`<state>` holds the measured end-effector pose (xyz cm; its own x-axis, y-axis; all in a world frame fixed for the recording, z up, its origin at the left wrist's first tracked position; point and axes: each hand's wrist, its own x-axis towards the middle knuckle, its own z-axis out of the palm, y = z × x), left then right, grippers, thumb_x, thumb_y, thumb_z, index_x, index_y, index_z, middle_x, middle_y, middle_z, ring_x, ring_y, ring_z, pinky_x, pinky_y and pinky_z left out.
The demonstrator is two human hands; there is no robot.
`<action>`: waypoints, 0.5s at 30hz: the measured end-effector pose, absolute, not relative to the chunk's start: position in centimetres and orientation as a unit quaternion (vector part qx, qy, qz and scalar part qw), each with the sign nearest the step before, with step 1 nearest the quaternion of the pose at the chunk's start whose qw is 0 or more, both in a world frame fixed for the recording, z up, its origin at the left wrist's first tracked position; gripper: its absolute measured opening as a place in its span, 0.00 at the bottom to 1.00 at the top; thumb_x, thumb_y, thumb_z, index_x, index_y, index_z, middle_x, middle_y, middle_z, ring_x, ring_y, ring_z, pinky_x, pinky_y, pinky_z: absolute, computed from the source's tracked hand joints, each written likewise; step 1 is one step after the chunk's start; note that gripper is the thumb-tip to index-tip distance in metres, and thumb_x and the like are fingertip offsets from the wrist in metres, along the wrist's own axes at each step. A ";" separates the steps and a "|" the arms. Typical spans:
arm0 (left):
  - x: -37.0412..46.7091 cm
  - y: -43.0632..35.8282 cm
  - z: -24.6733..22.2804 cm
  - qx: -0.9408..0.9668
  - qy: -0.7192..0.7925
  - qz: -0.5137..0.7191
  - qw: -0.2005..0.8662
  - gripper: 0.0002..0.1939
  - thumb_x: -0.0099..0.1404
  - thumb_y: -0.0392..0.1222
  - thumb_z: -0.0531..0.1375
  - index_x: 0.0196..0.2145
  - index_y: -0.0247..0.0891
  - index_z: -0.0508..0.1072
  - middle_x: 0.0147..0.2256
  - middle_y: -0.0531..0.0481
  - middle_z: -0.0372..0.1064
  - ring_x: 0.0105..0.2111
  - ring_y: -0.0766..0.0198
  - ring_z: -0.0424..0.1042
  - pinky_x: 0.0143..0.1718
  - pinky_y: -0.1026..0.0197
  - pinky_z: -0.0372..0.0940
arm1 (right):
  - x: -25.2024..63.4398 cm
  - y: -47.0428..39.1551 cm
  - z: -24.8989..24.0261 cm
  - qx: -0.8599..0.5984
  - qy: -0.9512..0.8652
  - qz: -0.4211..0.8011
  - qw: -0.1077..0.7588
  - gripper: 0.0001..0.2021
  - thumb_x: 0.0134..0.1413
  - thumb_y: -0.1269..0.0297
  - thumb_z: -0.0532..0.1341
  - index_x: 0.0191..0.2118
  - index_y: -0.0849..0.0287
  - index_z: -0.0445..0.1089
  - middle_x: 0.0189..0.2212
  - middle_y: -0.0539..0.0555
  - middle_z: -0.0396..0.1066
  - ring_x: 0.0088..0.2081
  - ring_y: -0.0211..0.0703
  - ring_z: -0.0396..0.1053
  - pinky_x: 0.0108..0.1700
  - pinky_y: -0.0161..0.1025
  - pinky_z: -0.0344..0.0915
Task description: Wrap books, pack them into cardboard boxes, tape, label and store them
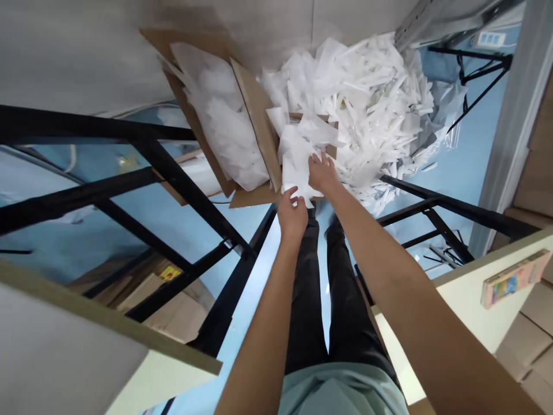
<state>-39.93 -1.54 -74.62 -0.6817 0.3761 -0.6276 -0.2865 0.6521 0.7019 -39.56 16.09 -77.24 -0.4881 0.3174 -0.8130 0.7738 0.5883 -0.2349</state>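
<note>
Both of my arms reach down toward a pile of thin white translucent sheets beside a cardboard box. My right hand lies against the sheets with its fingers stretched out and a little apart. Just lower and to the left, my left hand is at the near edge of the same sheets, thumb and fingers apart. No object shows between its fingers. The open cardboard box on the left holds more white sheets. A large heap of white strips and clear film spreads to the right.
Black metal table frames stand on the left and black metal legs on the right. A pale tabletop carries a small printed box. Cardboard cartons are stacked at far right. A power strip sits at upper right.
</note>
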 end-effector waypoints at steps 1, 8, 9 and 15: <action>-39.6 -1.8 -74.2 0.002 0.820 0.407 0.403 0.19 0.71 0.40 0.61 0.59 0.40 0.78 0.59 0.38 0.79 0.52 0.49 0.81 0.59 0.45 0.76 | -39.7 16.0 -76.8 0.340 0.814 -0.304 0.360 0.33 0.66 0.79 0.57 0.76 0.71 0.64 0.79 0.67 0.57 0.83 0.61 0.44 0.83 0.58 0.42; -40.2 -1.0 -69.6 -0.138 0.779 0.421 0.443 0.20 0.69 0.40 0.65 0.58 0.40 0.78 0.62 0.38 0.77 0.57 0.52 0.79 0.64 0.49 0.72 | -38.0 17.2 -69.2 0.466 0.769 -0.356 0.255 0.19 0.70 0.71 0.59 0.59 0.59 0.80 0.56 0.61 0.83 0.61 0.57 0.78 0.67 0.53 0.71; -40.6 -0.6 -68.8 -0.163 0.769 0.422 0.453 0.23 0.69 0.43 0.67 0.61 0.40 0.76 0.64 0.37 0.74 0.60 0.51 0.78 0.65 0.50 0.71 | -37.6 17.5 -67.7 0.475 0.762 -0.376 0.229 0.18 0.68 0.71 0.60 0.57 0.57 0.81 0.55 0.58 0.84 0.59 0.56 0.79 0.66 0.51 0.72; -42.8 2.5 -61.9 -0.229 0.568 0.469 0.636 0.42 0.67 0.73 0.66 0.69 0.47 0.69 0.70 0.35 0.69 0.66 0.42 0.74 0.61 0.41 0.74 | -34.0 18.2 -57.7 0.535 0.671 -0.514 0.003 0.12 0.62 0.65 0.66 0.50 0.59 0.82 0.51 0.56 0.84 0.52 0.50 0.81 0.60 0.45 0.77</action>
